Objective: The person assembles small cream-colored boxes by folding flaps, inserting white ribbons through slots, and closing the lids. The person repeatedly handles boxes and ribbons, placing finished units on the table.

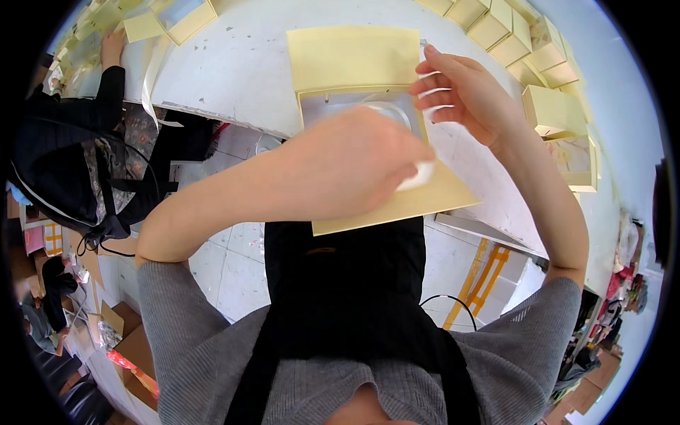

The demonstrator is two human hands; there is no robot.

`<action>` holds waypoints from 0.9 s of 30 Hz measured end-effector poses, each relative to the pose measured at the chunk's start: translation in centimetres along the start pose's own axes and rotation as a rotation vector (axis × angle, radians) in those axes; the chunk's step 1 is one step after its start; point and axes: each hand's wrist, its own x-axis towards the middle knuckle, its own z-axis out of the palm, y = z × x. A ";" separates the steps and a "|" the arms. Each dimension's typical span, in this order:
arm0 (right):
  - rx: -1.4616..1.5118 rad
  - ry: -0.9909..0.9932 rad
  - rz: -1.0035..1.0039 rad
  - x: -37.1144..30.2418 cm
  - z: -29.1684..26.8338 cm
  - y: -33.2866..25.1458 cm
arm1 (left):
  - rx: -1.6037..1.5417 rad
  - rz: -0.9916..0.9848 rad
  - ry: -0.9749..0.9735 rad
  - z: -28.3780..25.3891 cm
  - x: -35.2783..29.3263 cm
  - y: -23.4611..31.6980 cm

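A pale yellow box (354,58) lies open in front of me on the white table, one flap spread to the far side and another toward me. Its grey-white inside shows in part, with a curved white band (391,108) in it. My left hand (358,164) reaches across the box, blurred by motion, its fingers closed. Under those fingertips is a white thing (418,176) whose kind I cannot make out, against the near flap. My right hand (464,95) is held at the box's right edge, fingers apart, with nothing in it.
Several yellow boxes (489,25) line the table's far right edge. At the far left, a co-worker's hand (112,48) is by more yellow boxes (188,20), with a white strip (151,81) hanging over the table edge. Cardboard boxes (134,347) stand on the floor.
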 end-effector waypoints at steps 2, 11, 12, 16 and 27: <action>-0.300 0.054 -0.117 -1.3 -1.3 -0.8 | -0.068 -0.071 0.155 -0.5 -0.3 -0.4; -0.026 -0.322 0.017 -3.2 -0.7 -1.7 | -0.077 0.162 0.192 0.5 -0.8 2.2; -0.005 -0.249 -0.074 -2.9 -0.7 -1.7 | -0.101 0.139 0.195 1.1 -1.5 2.8; 0.100 0.065 -0.188 -1.8 -0.9 -1.8 | -0.023 0.109 0.152 3.0 -2.9 3.3; -0.218 -0.015 -0.185 0.1 -0.3 -0.6 | 0.021 0.099 0.217 2.4 -3.6 1.7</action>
